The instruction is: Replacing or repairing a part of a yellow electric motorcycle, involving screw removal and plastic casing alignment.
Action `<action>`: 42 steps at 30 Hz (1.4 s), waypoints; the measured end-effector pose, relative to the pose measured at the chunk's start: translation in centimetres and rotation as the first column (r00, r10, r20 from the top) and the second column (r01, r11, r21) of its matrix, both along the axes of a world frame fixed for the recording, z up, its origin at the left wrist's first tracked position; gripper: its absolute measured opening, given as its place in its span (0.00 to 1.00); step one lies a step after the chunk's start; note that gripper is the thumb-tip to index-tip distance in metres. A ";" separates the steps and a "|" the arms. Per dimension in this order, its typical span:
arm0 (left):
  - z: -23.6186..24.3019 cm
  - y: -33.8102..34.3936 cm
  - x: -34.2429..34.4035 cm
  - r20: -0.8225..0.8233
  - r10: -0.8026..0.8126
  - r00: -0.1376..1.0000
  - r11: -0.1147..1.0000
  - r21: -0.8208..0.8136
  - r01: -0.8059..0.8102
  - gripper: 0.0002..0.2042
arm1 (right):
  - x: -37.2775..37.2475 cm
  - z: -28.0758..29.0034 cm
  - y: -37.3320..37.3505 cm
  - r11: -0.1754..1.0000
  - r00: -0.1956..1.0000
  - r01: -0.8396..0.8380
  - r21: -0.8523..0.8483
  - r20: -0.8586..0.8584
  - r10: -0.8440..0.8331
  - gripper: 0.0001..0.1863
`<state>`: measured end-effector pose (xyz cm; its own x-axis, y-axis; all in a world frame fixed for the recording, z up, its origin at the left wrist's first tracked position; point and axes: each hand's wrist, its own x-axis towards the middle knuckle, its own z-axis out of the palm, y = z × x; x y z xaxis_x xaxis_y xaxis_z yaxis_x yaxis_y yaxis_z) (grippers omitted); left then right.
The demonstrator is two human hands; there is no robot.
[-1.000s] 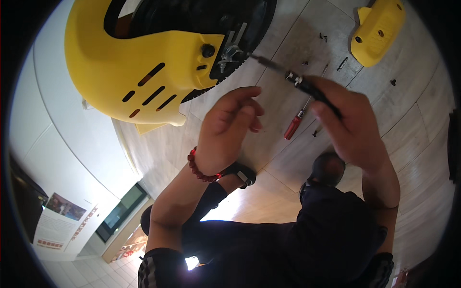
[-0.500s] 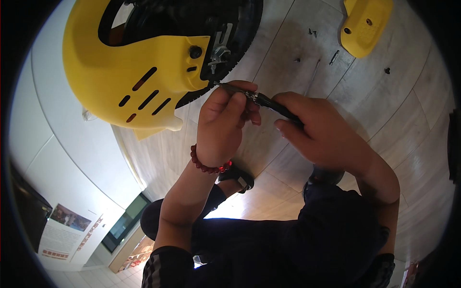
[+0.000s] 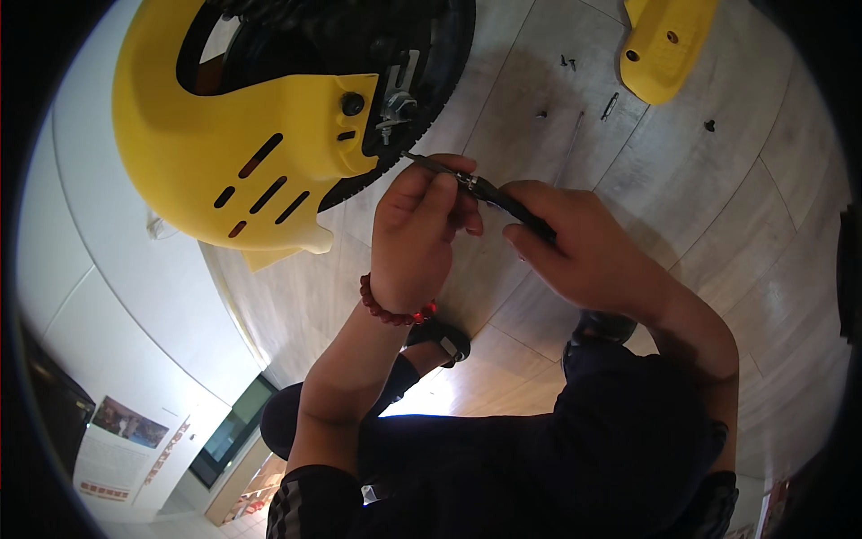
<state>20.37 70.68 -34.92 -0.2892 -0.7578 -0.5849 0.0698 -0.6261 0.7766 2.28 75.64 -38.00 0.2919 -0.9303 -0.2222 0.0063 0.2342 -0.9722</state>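
Observation:
My left hand (image 3: pixel 413 225), with a red bead bracelet at the wrist, pinches the metal shaft end of a black-handled screwdriver (image 3: pixel 516 214). Wrapped round its handle is my right hand (image 3: pixel 597 242). The tool slants up to the left, its thin tip just short of a black-tyred wheel (image 3: pixel 453 85). Whether the tip touches anything cannot be told. A yellow plastic cover (image 3: pixel 171 171) with slots and a black bolt (image 3: pixel 352 104) overlaps the wheel. Beside it shows a metal axle nut (image 3: pixel 399 107) on a slotted bracket.
On the wood-look floor (image 3: pixel 754 251) lie a second yellow part (image 3: pixel 660 67), small dark screws (image 3: pixel 567 63), a small slim metal piece (image 3: pixel 610 106) and a thin rod (image 3: pixel 571 144). White panels (image 3: pixel 117 260) stand to the left. My knees and shoes are below my hands.
The wheel, cover and floor parts sit slightly further left in the picture as the view shifts. Both hands keep the same hold on the screwdriver.

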 end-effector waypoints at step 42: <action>0.9 -3.9 -4.8 0.032 -0.068 0.997 0.993 -0.095 0.071 0.11 | -2.1 0.4 -2.7 0.952 0.953 0.302 -0.045 0.046 -0.300 0.07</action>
